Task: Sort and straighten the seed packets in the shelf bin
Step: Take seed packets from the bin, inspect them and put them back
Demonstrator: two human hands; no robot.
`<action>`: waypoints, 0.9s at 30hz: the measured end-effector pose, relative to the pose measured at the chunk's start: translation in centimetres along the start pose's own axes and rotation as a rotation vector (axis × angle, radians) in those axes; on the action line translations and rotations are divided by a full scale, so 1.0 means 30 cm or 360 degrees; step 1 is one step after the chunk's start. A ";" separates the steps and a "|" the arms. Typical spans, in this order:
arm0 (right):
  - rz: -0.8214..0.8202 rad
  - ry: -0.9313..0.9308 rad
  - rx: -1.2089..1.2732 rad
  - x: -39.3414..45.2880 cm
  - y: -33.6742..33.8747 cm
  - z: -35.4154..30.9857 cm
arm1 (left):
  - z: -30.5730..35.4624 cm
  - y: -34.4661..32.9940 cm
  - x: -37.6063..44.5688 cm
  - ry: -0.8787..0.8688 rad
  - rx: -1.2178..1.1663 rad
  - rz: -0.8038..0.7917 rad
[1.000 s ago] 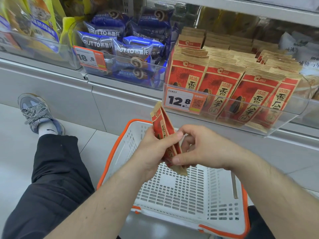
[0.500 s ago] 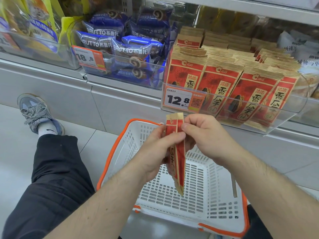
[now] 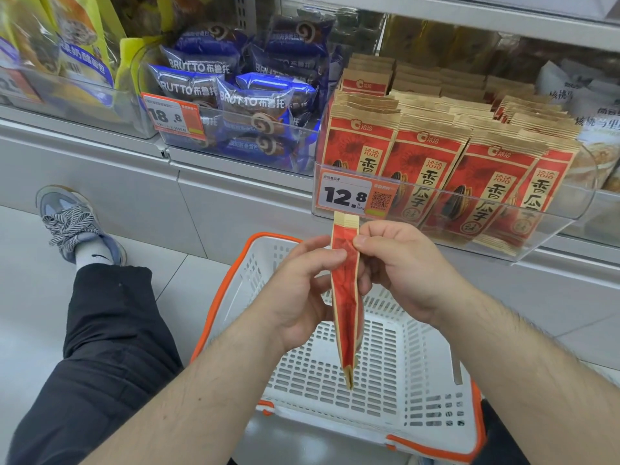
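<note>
Since a second ago the seed packets point(image 3: 345, 297) in hand have been turned from a tilt to upright, edge-on to the camera, and raised toward the price tag point(image 3: 355, 195) at centre frame. Judgement: the edges are being squared before the packets go back into the shelf bin point(image 3: 567, 226), right of centre, where four rows of matching packets stand, leaning slightly.

Left hand point(image 3: 298, 293): thumb and curled fingers pinch the packets near the top from the left side. Right hand point(image 3: 399, 270): thumb and curled fingers clamp the same packets from the right. Both pairs of fingers are together on the packets, not apart. How many packets are held cannot be told.

The packets hang above a white basket point(image 3: 432, 414) with orange trim at lower centre.
</note>
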State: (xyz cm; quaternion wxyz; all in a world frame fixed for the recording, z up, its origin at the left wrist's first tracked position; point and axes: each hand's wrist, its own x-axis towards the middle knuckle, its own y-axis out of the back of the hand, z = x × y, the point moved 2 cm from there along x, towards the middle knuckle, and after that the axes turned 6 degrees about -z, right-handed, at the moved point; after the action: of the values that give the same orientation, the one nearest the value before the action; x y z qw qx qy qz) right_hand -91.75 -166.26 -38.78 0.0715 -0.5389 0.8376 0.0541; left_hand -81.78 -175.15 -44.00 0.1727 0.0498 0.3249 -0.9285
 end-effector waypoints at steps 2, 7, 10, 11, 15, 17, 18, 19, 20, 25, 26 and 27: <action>0.0025 0.0012 -0.0042 0.000 -0.002 -0.002 | 0.000 0.002 0.001 0.0013 0.0021 0.0066; 0.0046 -0.0103 -0.0501 -0.017 0.001 -0.016 | 0.003 0.032 0.001 0.0058 0.0050 0.0490; -0.0304 -0.0342 -0.0920 -0.033 0.006 -0.011 | 0.015 0.053 -0.002 0.0003 -0.0038 0.0681; -0.0407 -0.0401 -0.1039 -0.038 0.003 -0.011 | 0.017 0.057 -0.003 -0.0008 -0.0050 0.0722; -0.0572 -0.0427 -0.1170 -0.050 -0.011 -0.015 | 0.018 0.064 -0.006 -0.0047 -0.0076 0.0802; -0.0599 -0.0401 -0.1258 -0.047 -0.009 -0.014 | 0.015 0.068 -0.009 -0.0057 -0.0102 0.0824; -0.0613 -0.0387 -0.1282 -0.046 -0.008 -0.012 | 0.014 0.068 -0.010 -0.0057 -0.0113 0.0826; -0.0627 -0.0379 -0.1274 -0.045 -0.005 -0.009 | 0.015 0.065 -0.011 -0.0053 -0.0122 0.0820; -0.0639 -0.0373 -0.1250 -0.046 0.000 -0.006 | 0.016 0.061 -0.014 -0.0048 -0.0122 0.0810; -0.0679 -0.0340 -0.1204 -0.044 0.011 0.001 | 0.019 0.050 -0.014 -0.0029 -0.0101 0.0779; -0.0677 -0.0339 -0.1190 -0.042 0.013 0.003 | 0.021 0.047 -0.015 -0.0028 -0.0090 0.0778; -0.0675 -0.0339 -0.1159 -0.042 0.013 0.005 | 0.024 0.043 -0.016 -0.0029 -0.0081 0.0774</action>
State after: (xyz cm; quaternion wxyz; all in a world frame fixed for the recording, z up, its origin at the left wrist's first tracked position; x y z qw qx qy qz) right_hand -91.57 -164.96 -38.70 -0.0277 -0.6805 0.6225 0.3856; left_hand -80.85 -176.40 -44.10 0.3954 0.1138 0.3250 -0.8515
